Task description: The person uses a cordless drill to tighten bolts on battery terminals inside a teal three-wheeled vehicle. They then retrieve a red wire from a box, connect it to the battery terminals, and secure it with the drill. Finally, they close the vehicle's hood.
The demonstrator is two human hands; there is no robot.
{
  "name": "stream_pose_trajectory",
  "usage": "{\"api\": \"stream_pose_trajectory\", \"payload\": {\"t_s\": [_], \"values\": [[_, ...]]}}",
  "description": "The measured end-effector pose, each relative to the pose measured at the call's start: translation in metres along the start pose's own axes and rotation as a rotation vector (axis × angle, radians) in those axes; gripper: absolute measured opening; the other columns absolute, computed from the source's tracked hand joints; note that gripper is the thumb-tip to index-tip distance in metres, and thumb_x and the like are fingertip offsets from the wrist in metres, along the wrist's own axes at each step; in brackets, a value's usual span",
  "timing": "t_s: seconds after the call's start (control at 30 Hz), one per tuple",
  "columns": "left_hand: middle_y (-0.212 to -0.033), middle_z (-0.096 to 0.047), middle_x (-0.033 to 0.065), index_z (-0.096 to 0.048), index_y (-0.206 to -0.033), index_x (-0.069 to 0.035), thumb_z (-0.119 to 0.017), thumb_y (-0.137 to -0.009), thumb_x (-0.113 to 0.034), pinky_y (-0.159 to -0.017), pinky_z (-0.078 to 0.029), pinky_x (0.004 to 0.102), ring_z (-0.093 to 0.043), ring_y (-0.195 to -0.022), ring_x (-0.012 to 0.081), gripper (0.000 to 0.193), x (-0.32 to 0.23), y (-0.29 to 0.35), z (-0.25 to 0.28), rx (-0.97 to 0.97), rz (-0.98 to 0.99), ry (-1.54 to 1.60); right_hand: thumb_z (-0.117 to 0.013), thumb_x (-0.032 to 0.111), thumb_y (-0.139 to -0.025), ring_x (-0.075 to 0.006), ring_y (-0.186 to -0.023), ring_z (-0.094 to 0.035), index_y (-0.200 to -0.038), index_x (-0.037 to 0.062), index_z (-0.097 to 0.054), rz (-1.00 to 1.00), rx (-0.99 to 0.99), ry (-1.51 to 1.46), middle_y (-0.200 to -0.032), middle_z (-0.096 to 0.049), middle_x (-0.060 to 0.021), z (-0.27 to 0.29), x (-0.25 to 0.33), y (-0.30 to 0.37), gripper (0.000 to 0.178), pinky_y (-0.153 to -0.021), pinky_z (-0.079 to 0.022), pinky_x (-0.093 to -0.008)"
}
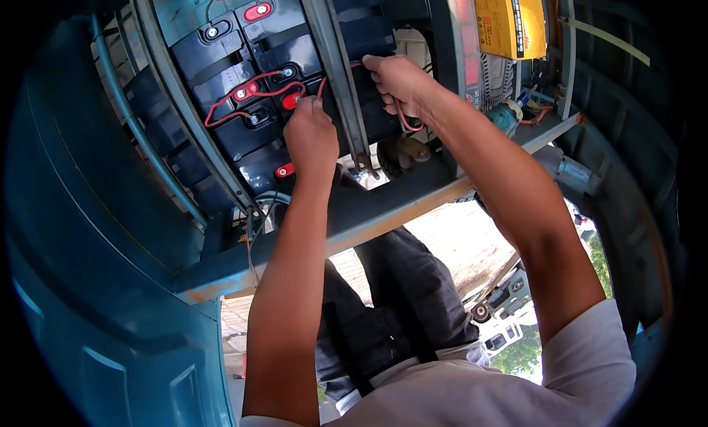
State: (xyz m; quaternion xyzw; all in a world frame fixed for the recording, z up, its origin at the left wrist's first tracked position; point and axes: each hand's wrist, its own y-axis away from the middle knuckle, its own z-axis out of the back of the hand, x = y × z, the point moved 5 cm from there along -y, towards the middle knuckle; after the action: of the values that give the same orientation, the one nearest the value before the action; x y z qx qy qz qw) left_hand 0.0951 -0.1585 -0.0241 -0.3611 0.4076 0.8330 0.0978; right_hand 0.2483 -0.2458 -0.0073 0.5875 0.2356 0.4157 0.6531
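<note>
Black batteries (210,58) stand in a block between teal metal bars, with round terminals in black and red surrounds. A red cable (234,100) curves across their tops and joins some terminals. My left hand (313,136) is closed at a red terminal (290,101), pinching a red cable that rises past its fingertips. Its fingers partly hide that terminal. Beyond the upright bar (335,66), my right hand (398,84) is closed around a red cable (407,121), which hangs in a loop under its fingers. The cable's run behind the bar is hidden.
A teal beam (354,235) crosses in front of me. To the right lie a yellow box (509,18) and a teal power tool (504,119). Left of me is a teal panel (110,279). My dark-trousered legs (405,287) show below the beam.
</note>
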Motion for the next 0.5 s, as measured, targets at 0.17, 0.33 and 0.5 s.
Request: {"api": "stream_pose_trajectory", "payload": {"t_s": [0.17, 0.33, 0.5], "values": [[-0.071, -0.067, 0.0121, -0.066, -0.095, 0.002, -0.048, -0.096, -0.021, -0.064, -0.048, 0.0387, -0.064, -0.066, 0.0306, 0.028, -0.004, -0.024, -0.013, -0.094, -0.045, 0.081, -0.053, 0.038, -0.096, -0.0099, -0.042, -0.027, -0.062, 0.0172, -0.037, 0.023, -0.063, -0.102, -0.051, -0.028, 0.0056, -0.001, -0.013, 0.039, 0.043, -0.042, -0.027, -0.0283], [-0.075, -0.067, 0.0159, -0.064, -0.108, 0.003, -0.049, -0.096, -0.016, -0.068, -0.049, 0.0358, -0.065, -0.070, 0.0290, 0.027, 0.016, -0.001, -0.012, -0.052, 0.114, 0.218, -0.050, 0.036, -0.096, -0.0125, -0.044, -0.035, -0.069, 0.0106, -0.050, 0.110, -0.149, -0.102, -0.056, -0.036, 0.0016, 0.017, -0.005, 0.022, 0.037, -0.041, -0.031, -0.0297], [-0.082, -0.067, 0.0202, -0.063, -0.112, 0.002, -0.049, -0.096, -0.016, -0.071, -0.049, 0.0388, -0.066, -0.076, 0.0341, 0.028, -0.004, -0.017, -0.016, -0.020, 0.003, 0.107, -0.051, 0.036, -0.096, -0.0103, -0.043, -0.036, -0.065, 0.0085, -0.048, 0.176, -0.138, -0.100, -0.054, -0.039, 0.0020, 0.024, -0.018, 0.062, 0.041, -0.039, -0.031, -0.0291]]}}
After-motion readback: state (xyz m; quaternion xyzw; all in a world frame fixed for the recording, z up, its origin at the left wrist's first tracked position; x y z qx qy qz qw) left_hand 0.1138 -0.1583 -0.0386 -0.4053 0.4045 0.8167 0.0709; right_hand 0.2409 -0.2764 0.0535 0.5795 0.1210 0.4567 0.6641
